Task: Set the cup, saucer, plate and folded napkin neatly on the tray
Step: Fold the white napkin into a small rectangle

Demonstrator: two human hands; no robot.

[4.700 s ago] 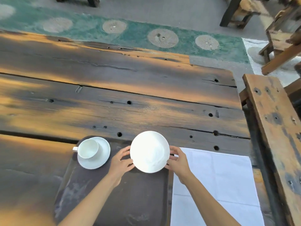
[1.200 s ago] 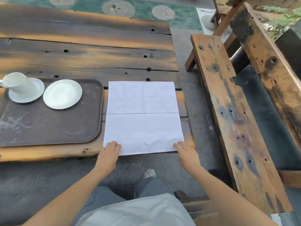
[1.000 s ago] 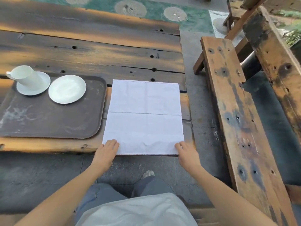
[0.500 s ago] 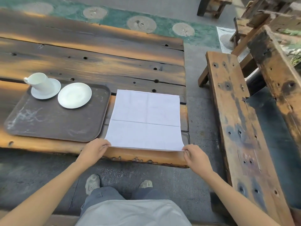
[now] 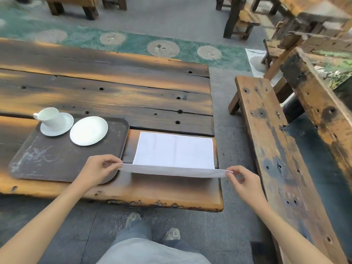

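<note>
A white napkin (image 5: 174, 152) lies spread on the wooden table (image 5: 114, 88), right of the dark brown tray (image 5: 57, 162). Its near edge is raised off the table. My left hand (image 5: 99, 168) pinches the near left corner and my right hand (image 5: 242, 182) pinches the near right corner. At the far end of the tray, a white cup (image 5: 51, 118) stands on a white saucer (image 5: 65, 126). Beside them, to the right, a white plate (image 5: 88, 130) rests on the tray.
A weathered wooden bench (image 5: 276, 149) runs along the right of the table, with a narrow strip of grey floor between. More wooden furniture (image 5: 240, 18) stands further back. My legs and shoes (image 5: 152, 231) are below the table's near edge.
The plate now sits on the tray beside the saucer. Both hands went to the napkin's near corners, pinched them and lifted that edge up and away from me.
</note>
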